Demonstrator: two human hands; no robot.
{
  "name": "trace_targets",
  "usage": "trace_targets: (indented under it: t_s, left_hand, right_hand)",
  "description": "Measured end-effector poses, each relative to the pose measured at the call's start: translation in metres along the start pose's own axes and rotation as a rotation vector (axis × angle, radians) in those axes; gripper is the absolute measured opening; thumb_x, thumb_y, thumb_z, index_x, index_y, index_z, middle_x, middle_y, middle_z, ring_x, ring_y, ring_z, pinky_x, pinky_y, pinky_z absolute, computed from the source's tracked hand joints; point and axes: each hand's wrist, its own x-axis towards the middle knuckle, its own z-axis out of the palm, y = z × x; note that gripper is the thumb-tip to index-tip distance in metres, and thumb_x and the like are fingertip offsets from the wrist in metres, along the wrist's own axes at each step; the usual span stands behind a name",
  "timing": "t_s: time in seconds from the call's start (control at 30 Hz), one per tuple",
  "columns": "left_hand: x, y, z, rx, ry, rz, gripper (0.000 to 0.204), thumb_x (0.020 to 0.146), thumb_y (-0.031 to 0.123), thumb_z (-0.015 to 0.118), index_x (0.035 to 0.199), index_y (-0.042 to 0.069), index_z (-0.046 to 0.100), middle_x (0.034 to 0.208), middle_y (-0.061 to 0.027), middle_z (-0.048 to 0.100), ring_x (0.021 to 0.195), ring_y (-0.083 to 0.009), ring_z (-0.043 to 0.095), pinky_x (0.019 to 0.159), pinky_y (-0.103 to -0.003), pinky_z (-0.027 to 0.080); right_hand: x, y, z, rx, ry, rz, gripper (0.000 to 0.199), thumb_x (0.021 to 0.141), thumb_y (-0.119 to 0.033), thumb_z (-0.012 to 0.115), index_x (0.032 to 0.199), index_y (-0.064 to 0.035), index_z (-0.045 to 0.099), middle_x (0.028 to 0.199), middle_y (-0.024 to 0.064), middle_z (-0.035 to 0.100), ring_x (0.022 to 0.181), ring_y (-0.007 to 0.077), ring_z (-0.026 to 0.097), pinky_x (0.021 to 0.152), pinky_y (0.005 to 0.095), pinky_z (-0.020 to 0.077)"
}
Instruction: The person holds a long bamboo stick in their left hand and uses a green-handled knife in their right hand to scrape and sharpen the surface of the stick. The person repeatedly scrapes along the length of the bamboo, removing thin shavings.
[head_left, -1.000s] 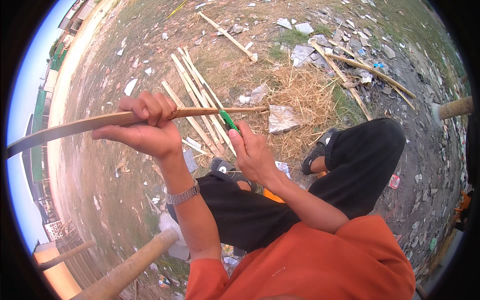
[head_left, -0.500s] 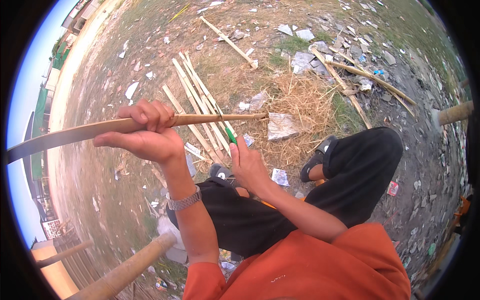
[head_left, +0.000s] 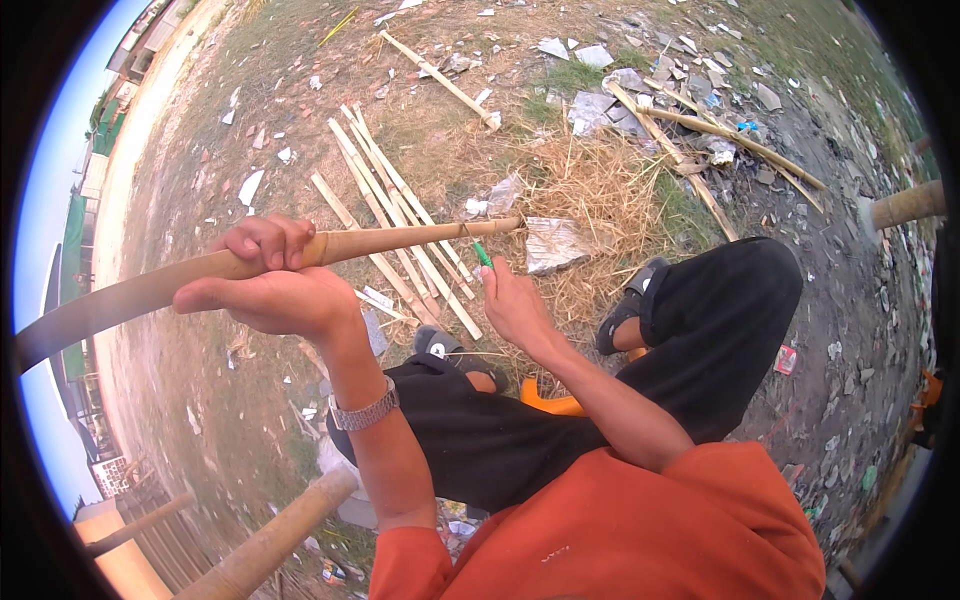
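A long split bamboo strip (head_left: pixel 390 239) runs from the left edge across to the straw. My left hand (head_left: pixel 300 295) has its fingers curled over the strip and its palm beneath, with the thumb stretched along it. In my right hand (head_left: pixel 516 308) is the green handle of a knife (head_left: pixel 484 255). Its thin, dark, curved-looking blade meets the strip near the far end. That end lies close to a pale, rough block (head_left: pixel 553 246) on the ground; whether they touch, I cannot tell.
Several bamboo strips (head_left: pixel 385 195) lie beyond my left shoe. Straw (head_left: pixel 610 190) surrounds the block, and more bamboo pieces (head_left: pixel 690 170) rest on broken rubble to the right. Bamboo poles (head_left: pixel 270 530) stand at lower left and far right (head_left: pixel 908 205). An orange seat edge (head_left: pixel 548 398) shows between my legs.
My right hand and the knife have moved along the strip toward its far end. The strip now shows more of its broad face, and my left hand has shifted slightly left.
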Motion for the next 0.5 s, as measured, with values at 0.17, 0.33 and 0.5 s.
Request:
trace_targets:
  t_s: [0.17,0.33,0.5]
  left_hand:
    - [0.004,-0.002,-0.003,-0.007,-0.03,-0.01,0.069,0.083,0.078,0.021,0.068,0.012,0.034,0.053,0.0018,0.029,0.044,-0.0098,0.025,0.045,-0.026,0.03]
    - [0.008,-0.002,-0.003,-0.017,0.011,-0.044,0.069,0.083,0.079,0.02,0.066,0.013,0.031,0.053,0.002,0.028,0.044,-0.01,0.023,0.045,-0.024,0.025]
    - [0.005,-0.001,-0.002,0.042,0.026,-0.038,0.071,0.078,0.083,0.017,0.066,0.015,0.031,0.052,0.0024,0.025,0.044,-0.0101,0.02,0.047,-0.025,0.022]
  right_hand:
    - [0.001,0.013,0.007,0.162,-0.061,-0.161,0.026,0.099,-0.028,0.036,0.096,-0.0037,0.044,0.06,0.0254,0.055,0.06,0.0474,0.055,0.059,0.0567,0.04]
    - [0.006,0.022,0.01,0.004,-0.001,-0.055,0.025,0.099,-0.028,0.037,0.098,-0.0042,0.042,0.06,0.0246,0.055,0.059,0.0475,0.055,0.058,0.0561,0.0407]
    - [0.01,0.044,0.022,-0.05,-0.005,-0.037,0.026,0.099,-0.03,0.036,0.098,-0.0038,0.042,0.062,0.0274,0.056,0.062,0.0486,0.056,0.059,0.057,0.0434]
